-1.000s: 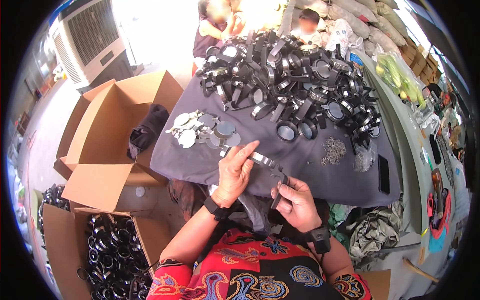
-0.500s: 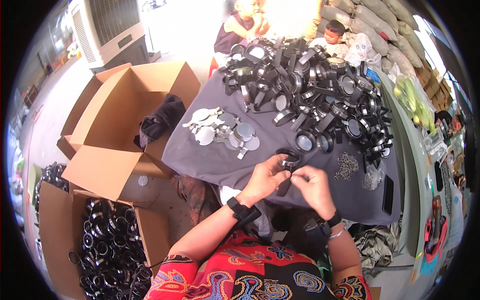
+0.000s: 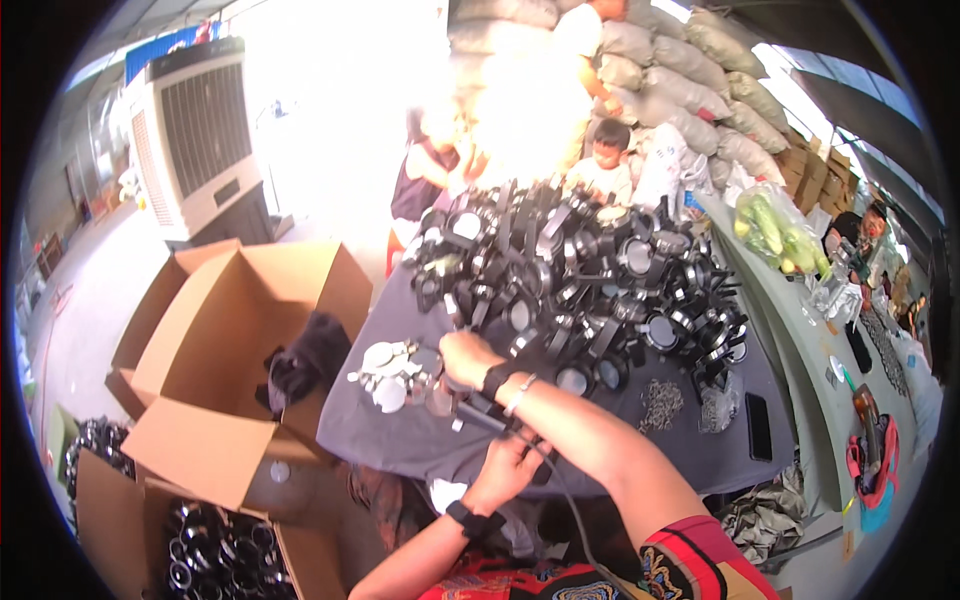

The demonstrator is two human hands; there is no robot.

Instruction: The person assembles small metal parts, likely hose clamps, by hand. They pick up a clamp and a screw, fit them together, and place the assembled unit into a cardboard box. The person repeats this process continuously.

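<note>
My right hand (image 3: 468,361) is stretched across to the left, over the edge of a pile of flat silver discs (image 3: 388,393). Its fingers are curled; what they hold, if anything, is hidden. A dark rod-shaped tool (image 3: 484,419) lies below that hand, and a grey cable (image 3: 577,520) runs from near it toward my body. My left hand (image 3: 506,466), nearer me and partly under the right forearm, is closed on a dark part that barely shows. Beyond the hands spreads a big heap of black ring-shaped parts with flat handles (image 3: 560,270).
Small metal pieces (image 3: 662,405), a clear plastic bag (image 3: 719,404) and a black phone (image 3: 759,428) lie on the grey-covered table (image 3: 400,445) at right. Cardboard boxes (image 3: 205,445) stand left, one filled with black rings (image 3: 225,555). People (image 3: 605,165) are behind the heap.
My right hand has left the black ring-shaped part at my left hand and crossed leftward to the silver discs. The left hand has moved slightly nearer me. The view has tilted up.
</note>
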